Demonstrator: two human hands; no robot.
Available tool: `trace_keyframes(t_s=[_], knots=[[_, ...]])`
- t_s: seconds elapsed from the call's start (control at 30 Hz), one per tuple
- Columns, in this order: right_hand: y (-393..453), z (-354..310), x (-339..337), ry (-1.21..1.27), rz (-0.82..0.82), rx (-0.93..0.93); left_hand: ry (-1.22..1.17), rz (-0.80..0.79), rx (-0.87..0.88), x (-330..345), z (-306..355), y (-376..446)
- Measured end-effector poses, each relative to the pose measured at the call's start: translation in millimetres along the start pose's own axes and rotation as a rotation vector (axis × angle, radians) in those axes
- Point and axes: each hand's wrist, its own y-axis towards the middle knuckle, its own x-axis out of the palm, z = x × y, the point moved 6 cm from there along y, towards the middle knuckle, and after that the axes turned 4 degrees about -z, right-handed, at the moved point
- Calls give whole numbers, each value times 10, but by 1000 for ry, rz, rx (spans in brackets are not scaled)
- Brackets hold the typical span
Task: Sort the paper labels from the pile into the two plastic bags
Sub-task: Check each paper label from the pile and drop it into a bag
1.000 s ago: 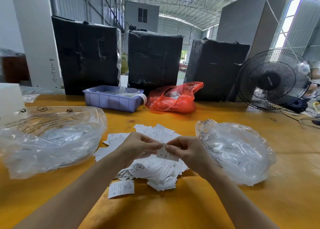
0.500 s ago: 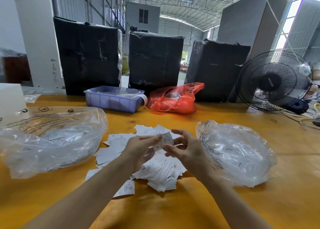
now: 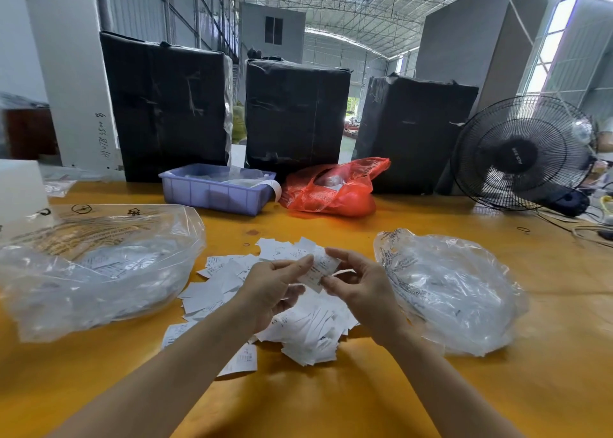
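Observation:
A pile of white paper labels point(image 3: 305, 331) lies on the yellow table in front of me. Above it, my left hand point(image 3: 272, 288) and my right hand point(image 3: 360, 288) pinch one paper label point(image 3: 320, 268) between them, held up and tilted. A large clear plastic bag point(image 3: 96, 271) with labels inside lies to the left of the pile. A second clear plastic bag point(image 3: 454, 291) lies to the right, close to my right hand.
At the back of the yellow table point(image 3: 331, 404) stand a purple plastic tray point(image 3: 215, 192), a red plastic bag point(image 3: 335, 188) and three black wrapped boxes point(image 3: 295, 115). A black fan point(image 3: 524, 153) stands at the right with cables beside it.
Both hands lifted the single label up off the pile and tilted it; the right hand's fingers spread a little around it.

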Motion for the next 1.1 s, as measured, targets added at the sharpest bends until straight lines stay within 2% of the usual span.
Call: trace_keyframes(t_s=[0.33,0.63,0.9,1.1], knots=[[3,-19,22,16,-78,-14,-8,29,15,-3,-1,-39],[3,66,8,94,-130,115,-36,74,43,-17,9,-43],[27,194,-154,235,82,258,137,-12,-56,-39,-9,-10],[23,202,-155,212,93,271,240,-56,-26,-68,2,3]])
